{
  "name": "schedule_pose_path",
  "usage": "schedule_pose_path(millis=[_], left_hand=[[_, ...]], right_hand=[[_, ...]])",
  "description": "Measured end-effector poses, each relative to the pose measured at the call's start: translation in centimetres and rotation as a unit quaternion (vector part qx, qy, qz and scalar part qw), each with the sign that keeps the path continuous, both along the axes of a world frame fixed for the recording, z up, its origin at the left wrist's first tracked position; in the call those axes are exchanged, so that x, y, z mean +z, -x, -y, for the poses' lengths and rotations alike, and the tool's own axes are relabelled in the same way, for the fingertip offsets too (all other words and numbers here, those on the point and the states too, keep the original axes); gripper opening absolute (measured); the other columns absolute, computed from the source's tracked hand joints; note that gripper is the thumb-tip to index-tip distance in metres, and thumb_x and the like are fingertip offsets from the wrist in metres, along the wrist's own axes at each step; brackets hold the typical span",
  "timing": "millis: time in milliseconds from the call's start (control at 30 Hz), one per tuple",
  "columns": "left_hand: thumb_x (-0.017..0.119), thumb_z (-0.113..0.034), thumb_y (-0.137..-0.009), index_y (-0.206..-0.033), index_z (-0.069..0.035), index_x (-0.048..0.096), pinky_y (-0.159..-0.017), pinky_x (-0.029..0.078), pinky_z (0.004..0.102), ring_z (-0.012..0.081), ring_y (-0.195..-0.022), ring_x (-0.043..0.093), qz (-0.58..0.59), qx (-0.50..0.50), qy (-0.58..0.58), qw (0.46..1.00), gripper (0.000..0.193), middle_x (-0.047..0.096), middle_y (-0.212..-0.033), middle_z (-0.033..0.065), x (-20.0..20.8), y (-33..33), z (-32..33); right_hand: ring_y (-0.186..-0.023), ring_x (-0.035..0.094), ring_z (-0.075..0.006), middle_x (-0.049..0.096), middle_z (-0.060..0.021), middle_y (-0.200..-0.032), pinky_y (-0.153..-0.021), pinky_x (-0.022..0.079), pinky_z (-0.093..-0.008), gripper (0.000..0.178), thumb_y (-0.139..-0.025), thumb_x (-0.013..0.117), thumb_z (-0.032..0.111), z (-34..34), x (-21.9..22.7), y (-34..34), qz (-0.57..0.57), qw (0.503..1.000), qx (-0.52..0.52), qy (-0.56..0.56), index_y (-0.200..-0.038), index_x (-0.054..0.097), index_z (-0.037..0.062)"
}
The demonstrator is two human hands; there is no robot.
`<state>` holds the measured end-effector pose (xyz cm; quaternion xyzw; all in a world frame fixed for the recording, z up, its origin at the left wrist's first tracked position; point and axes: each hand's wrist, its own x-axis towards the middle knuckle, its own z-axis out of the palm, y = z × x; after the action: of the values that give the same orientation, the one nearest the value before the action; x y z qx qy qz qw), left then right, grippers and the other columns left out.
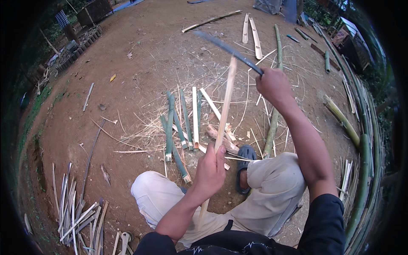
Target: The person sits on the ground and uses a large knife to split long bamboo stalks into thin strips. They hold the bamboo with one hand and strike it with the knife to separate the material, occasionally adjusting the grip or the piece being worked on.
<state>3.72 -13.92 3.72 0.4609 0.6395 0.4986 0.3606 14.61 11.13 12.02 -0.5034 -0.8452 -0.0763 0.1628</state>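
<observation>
My left hand (211,168) is closed around a long pale bamboo strip (226,97), which stands tilted up and away from my lap. In my right hand (274,86) is the handle of a machete (229,49), its long dark blade pointing up and to the left. The blade crosses at the strip's top end; whether it touches the strip I cannot tell. Just beyond my left hand lie several split bamboo pieces (169,127), some green-skinned and some pale side up. Near them is a short wooden block (228,145).
Thin shavings (140,136) litter the dirt around the split pieces. A green bamboo pole (272,131) runs away beside my shoe (245,159). Bundled strips (78,216) lie at lower left. Thick bamboo poles (363,178) line the right side. Two halved lengths (255,38) rest farther off.
</observation>
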Motion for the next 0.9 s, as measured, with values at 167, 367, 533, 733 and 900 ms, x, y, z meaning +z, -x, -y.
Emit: schedule_pose_path(millis=[167,367,533,733,900], left_hand=[[0.04,-0.03,-0.105,-0.102,-0.003,0.049,-0.047,0.034,0.0238,0.0063,-0.053,0.041,0.084,0.006,-0.078,0.993,0.029,0.044,-0.064,-0.0022,0.1,-1.8,-0.1],[0.04,-0.034,-0.105,-0.102,-0.007,0.049,-0.039,0.031,0.0198,0.0046,-0.043,0.037,0.273,-0.027,-0.031,0.961,0.029,0.046,-0.069,-0.0007,-0.3,-0.1,-1.2],[0.038,-0.036,-0.105,-0.105,-0.005,0.05,-0.04,0.034,0.0197,0.0079,-0.046,0.047,0.309,-0.07,-0.05,0.947,0.033,0.047,-0.07,0.0018,-0.1,0.2,-1.0],[0.03,-0.038,-0.106,-0.115,-0.006,0.044,-0.038,0.036,0.0227,0.0101,-0.044,0.046,0.324,-0.04,-0.062,0.943,0.036,0.044,-0.069,0.0024,1.1,0.8,-0.9],[0.033,-0.043,-0.105,-0.109,-0.01,0.046,-0.038,0.029,0.0207,0.0052,-0.044,0.034,0.329,-0.012,-0.006,0.944,0.035,0.038,-0.068,-0.002,-0.2,1.3,-0.8]], right_hand=[[-0.078,0.068,-0.0386,0.069,-0.0215,-0.084,-0.074,0.055,-0.0476,0.022,-0.082,0.055,0.015,3.1,-1.8,-2.0,0.047,0.993,0.023,0.109,-0.09,0.07,0.0024],[-0.065,0.063,-0.0376,0.063,-0.0229,-0.067,-0.067,0.052,-0.0453,0.019,-0.075,0.064,0.017,1.9,-2.2,-1.4,-0.161,0.972,0.036,0.166,-0.072,0.067,-0.0015],[-0.057,0.059,-0.0364,0.06,-0.0233,-0.061,-0.061,0.049,-0.0431,0.023,-0.074,0.066,0.016,3.1,-1.8,-1.6,-0.203,0.963,0.057,0.167,-0.066,0.063,-0.0042],[-0.056,0.059,-0.034,0.059,-0.0221,-0.06,-0.059,0.048,-0.0427,0.024,-0.075,0.066,0.017,4.0,-2.0,-0.4,-0.263,0.952,0.077,0.138,-0.064,0.061,-0.0038],[-0.061,0.066,-0.0287,0.063,-0.0053,-0.065,-0.055,0.049,-0.0416,0.016,-0.073,0.07,0.023,8.5,-2.3,1.3,-0.046,0.966,0.252,-0.022,-0.078,0.062,0.0099]])
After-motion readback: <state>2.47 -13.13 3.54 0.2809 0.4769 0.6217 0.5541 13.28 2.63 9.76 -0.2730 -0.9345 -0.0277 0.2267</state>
